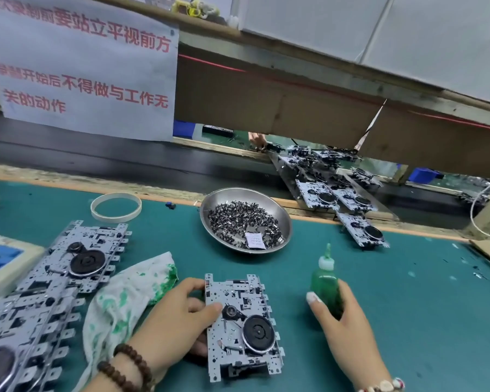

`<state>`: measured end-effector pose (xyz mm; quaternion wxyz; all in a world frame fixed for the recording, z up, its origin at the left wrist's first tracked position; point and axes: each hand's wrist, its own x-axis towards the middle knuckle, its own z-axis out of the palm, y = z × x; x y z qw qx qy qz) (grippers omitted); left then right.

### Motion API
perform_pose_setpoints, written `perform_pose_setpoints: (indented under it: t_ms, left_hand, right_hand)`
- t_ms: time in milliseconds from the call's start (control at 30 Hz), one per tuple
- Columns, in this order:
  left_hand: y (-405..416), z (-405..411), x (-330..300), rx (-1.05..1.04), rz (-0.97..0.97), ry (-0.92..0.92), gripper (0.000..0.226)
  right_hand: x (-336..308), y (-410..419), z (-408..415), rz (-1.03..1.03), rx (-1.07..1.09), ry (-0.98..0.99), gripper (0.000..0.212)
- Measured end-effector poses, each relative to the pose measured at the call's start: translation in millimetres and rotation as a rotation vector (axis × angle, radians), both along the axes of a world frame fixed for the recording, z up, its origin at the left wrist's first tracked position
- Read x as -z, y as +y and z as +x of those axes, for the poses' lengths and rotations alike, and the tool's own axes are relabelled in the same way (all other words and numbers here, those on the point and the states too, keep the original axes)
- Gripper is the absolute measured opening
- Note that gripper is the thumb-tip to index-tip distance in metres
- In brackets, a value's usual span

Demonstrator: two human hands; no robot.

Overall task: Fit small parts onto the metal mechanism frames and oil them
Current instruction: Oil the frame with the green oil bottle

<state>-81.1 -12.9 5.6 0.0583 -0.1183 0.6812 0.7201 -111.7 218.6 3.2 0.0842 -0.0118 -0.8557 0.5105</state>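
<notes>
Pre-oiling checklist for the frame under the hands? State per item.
1. Metal frame flat on the green mat, left hand steadying it: ok.
2. Right hand gripping the green oil bottle: ok.
3. Nozzle aimed at the frame: not ok, bottle is upright beside it.
4. Nozzle cap off: cannot tell.
5. Small part seated near the black wheel: cannot tell.
6. Stained rag within reach, left of the frame: ok.

Even, bright overhead light fell softly, with faint shadows. The steel bowl (283, 219) glinted mildly. Wide-angle bending curved the far edges; the near left corner was blurred.
</notes>
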Motion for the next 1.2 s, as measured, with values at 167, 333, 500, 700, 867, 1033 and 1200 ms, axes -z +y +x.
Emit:
perform_pose_setpoints:
  t_ms: [167, 333, 500, 700, 867, 1033, 1200]
  left_hand:
    - [4, -1, -6, 0.016, 0.127, -0.053, 0.015]
    - [4, -3, -6, 0.031, 0.209, -0.080, 0.016]
    - [2, -5, -3, 0.022, 0.227, -0.078, 0.017]
    - [1, -7, -1, 0.016, 0.240, -0.088, 0.019]
    - [3, -8, -2, 0.004, 0.243, -0.080, 0.019]
    - [3, -9, -1, -0.007, 0.224, -0.079, 0.018]
    - [3, -10, 2, -0.009, 0.199, -0.074, 0.019]
  right_hand:
    - [-11, -6, 7, -0.242, -0.029, 0.099, 0.029]
    - [-30, -4, -3, -0.457, -0.106, 0.058, 0.020]
    - [-41, -8, -24, -0.911, -0.181, 0.039, 0.019]
    - [-24, -13, -25, -0.951, -0.127, 0.003, 0.024]
    - [-20, -17, -23, -0.509, -0.031, 0.241, 0.019]
    - [-21, -20, -18, -0.414, -0.022, 0.307, 0.020]
    - [-21, -22, -18, -0.302, -0.022, 0.332, 0.015]
